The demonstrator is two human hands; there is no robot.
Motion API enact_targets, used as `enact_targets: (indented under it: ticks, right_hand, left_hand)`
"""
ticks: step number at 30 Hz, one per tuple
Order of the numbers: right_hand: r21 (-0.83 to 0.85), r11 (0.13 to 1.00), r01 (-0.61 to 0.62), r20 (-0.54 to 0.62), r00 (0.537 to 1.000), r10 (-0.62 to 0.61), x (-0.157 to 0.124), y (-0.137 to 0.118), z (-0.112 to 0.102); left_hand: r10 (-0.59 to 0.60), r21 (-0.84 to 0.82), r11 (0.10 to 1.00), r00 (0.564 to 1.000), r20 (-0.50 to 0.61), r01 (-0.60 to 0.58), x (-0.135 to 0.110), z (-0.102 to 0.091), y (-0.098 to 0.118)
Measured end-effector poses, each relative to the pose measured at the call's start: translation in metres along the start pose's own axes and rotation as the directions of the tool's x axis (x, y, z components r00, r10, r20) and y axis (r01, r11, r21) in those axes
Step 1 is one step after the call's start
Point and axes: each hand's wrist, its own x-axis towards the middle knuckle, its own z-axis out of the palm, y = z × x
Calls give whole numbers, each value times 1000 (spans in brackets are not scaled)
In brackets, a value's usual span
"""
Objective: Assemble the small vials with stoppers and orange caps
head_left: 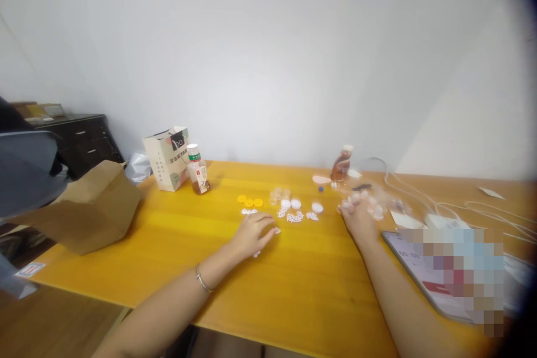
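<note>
Showing at the left hand: small white piece beside the thumb tip, nearer the person than the white cut-outs; cannot tell whether pinched or lying loose.
Left fingers: loosely bent, palm downward, slight gap to the thumb.
Right hand: blurred, at a cluster of pale pieces; cannot tell whether fingers spread, pressed together or pinching.
White cut-outs: between and ahead of both hands, in several small groups.
White discs: just beyond the cut-outs; two close together, one apart toward the right.
Clear cups: grouped just left of the white discs.
Yellow discs: three, side by side, beyond the left hand; scalloped white pieces in a short row just in front.
Layout progress, as judged: discs, cups and cut-outs largely grouped by kind; pale cluster at the right hand apparently not yet laid out; no joined parts distinguishable.
Far side: blue cap and dark-red bottle toward the right; white-capped bottle and printed bag toward the left.
Right limit: phone near the right forearm, white cables beyond.
Left limit: brown paper bag, well apart from the left hand.
Table edges: far edge along the wall, near edge below the left forearm.
Open room: broad tabletop strip between the forearms.
</note>
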Motion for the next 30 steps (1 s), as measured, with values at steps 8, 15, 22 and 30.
enact_targets:
  ticks: [8, 15, 22, 30]
  right_hand:
    - [-6, 998, -56, 20, 998, 56, 6, 3, 0]
    - [148, 987, 61, -34, 998, -56, 1, -6, 5]
    - [308, 933, 188, 9, 980, -201, -10, -21, 13]
    - [370, 904, 215, 97, 958, -268, -27, -42, 13]
  left_hand:
    - [-199, 109, 972, 975, -101, 210, 9, -25, -55]
    - [-336, 97, 940, 935, 114, 326, 9, -30, -84]
    - [-430, 189, 898, 885, 178, 398, 6, -38, -76]
    - [-210, -31, 974, 944, 254, 225, 3, -9, -47]
